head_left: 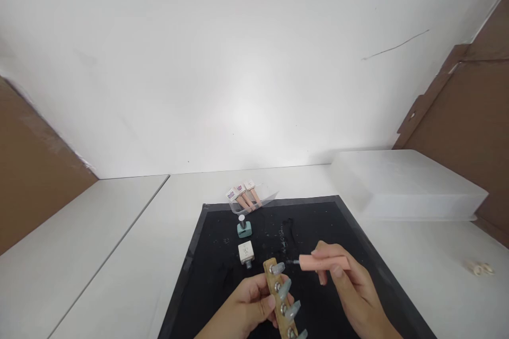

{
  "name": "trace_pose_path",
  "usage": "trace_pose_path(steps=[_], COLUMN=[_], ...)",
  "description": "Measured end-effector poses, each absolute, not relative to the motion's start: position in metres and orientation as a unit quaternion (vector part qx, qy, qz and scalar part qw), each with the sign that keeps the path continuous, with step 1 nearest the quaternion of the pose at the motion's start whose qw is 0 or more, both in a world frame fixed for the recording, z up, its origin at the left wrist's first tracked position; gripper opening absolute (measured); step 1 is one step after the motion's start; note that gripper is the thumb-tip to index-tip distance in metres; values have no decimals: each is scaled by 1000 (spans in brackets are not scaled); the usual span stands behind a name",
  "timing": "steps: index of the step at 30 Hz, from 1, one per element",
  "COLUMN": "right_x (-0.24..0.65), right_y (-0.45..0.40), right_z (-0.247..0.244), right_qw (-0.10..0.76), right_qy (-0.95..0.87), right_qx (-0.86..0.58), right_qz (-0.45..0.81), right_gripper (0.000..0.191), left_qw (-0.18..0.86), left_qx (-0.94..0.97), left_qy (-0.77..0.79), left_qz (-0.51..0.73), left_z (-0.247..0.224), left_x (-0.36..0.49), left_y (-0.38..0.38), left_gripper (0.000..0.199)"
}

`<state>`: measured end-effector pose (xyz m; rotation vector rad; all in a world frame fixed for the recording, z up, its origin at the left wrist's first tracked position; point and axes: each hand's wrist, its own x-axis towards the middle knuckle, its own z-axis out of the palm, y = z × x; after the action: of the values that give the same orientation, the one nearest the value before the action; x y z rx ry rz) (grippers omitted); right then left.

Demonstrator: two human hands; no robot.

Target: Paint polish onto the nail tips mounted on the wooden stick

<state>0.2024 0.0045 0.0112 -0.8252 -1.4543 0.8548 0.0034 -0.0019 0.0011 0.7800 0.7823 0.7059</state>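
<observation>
My left hand (254, 299) grips a wooden nail stand (278, 299) that slants down toward me. Several false nails, greyish and glossy, stick out from its right side, the topmost false nail (279, 268) near the upper end. Between the fingers of my right hand (350, 280) is a nail polish brush with a pink cap handle (324, 262). Its bristle tip (292, 261) points left, just right of the topmost nail and seemingly apart from it. A white square polish bottle (246, 252) lies beyond my left hand, its bare neck facing me.
Behind the white bottle is a small teal bottle (244, 229) with a silver top. A clear tray (270, 197) holds pink-capped polish bottles (246, 199) at the black mat's (314, 217) far edge. A translucent box (413, 185) stands right; small pale items (479, 268) lie nearer.
</observation>
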Motion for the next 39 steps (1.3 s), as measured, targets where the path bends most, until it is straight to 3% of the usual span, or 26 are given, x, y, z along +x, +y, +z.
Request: trace_pose_path(steps=[6,12,19,26,33,39], right_x=[203,202,202,201,199,199], right_y=[4,5,6,3,4,3], right_z=[14,15,5,10,2,4], right_qw=[544,542,578,522,576,579], right_qy=[-646,-675,-625,-661,-607,-615], right_qx=[-327,-305,-384,-344,-401,-359], right_qz=[425,397,359,414,371,397], right_gripper=[33,20,29,32,26,26], left_qw=[763,768,758,762,763,763], left_qx=[392,407,393,423,397,409], left_qy=[410,396,430,393,416,406], left_qz=[310,296,292,295,294,295], left_z=[5,4,-5,3,-3,0], left_x=[6,10,8,13,8,10], left_y=[-3,-3,-6,-4,-7,-4], left_gripper=[36,35,43,38,41,38])
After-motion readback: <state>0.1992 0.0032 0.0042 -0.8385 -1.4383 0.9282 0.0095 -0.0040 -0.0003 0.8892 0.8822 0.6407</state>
